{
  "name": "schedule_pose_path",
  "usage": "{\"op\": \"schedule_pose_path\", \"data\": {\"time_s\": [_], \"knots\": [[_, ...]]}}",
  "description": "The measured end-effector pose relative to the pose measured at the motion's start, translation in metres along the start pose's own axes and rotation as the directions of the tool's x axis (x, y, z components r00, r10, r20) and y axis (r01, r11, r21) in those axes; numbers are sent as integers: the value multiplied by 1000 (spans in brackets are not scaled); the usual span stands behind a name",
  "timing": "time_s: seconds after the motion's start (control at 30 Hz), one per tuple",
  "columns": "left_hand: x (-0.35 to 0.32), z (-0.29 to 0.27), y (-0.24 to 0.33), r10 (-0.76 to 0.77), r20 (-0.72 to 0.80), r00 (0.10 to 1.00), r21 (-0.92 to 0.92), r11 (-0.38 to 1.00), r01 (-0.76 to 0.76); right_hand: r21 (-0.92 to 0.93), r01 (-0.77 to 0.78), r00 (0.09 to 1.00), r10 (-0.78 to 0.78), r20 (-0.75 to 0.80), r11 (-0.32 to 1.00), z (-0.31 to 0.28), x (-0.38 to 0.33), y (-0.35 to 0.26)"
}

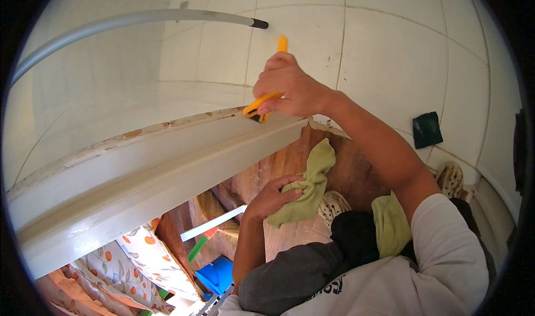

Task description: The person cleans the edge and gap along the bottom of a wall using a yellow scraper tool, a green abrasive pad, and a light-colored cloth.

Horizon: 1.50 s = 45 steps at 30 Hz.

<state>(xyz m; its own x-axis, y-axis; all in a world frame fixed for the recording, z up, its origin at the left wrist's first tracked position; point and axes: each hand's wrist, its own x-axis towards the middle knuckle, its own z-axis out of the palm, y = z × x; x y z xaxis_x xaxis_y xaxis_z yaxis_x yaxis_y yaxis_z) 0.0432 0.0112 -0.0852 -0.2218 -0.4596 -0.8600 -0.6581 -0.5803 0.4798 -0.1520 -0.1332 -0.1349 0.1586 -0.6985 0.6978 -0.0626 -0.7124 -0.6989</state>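
My right hand (292, 85) is closed around the handle of a yellow scraper (283, 43). The scraper's dark blade end is tilted down at the worn edge of the white door frame (167, 154); whether it touches I cannot tell. Lower down, my left hand (274, 198) has its fingers wrapped on a yellow-green cloth (306, 190), which hangs bunched over the wooden floor (267, 174).
White tiles (395, 54) spread ahead, with a dark green scouring pad (427, 130) at right. A grey pole (139, 18) crosses the upper left. Another green cloth (390, 224) lies on my lap. A broom (209, 227), blue dustpan (214, 274) and patterned fabric (150, 252) are lower left.
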Motion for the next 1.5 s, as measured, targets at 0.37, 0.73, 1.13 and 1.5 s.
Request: {"op": "schedule_pose_path", "data": {"time_s": [0.37,0.73,1.13,1.5], "knots": [[0,4,1,12,-2,1000,-59,998,-12,9,14,999,-14,50,1000,3,0,-6],[2,2,1,62,24,998,3,998,-62,-18,86,994,-84,71,996,1,23,-21],[2,-1,-9,11,41,999,-93,996,-8,-39,220,975,-220,26,975,-37,60,-50],[-2,2,-2,-12,46,999,-126,992,17,68,-97,995,94,44,993,-42,24,-17]]}}
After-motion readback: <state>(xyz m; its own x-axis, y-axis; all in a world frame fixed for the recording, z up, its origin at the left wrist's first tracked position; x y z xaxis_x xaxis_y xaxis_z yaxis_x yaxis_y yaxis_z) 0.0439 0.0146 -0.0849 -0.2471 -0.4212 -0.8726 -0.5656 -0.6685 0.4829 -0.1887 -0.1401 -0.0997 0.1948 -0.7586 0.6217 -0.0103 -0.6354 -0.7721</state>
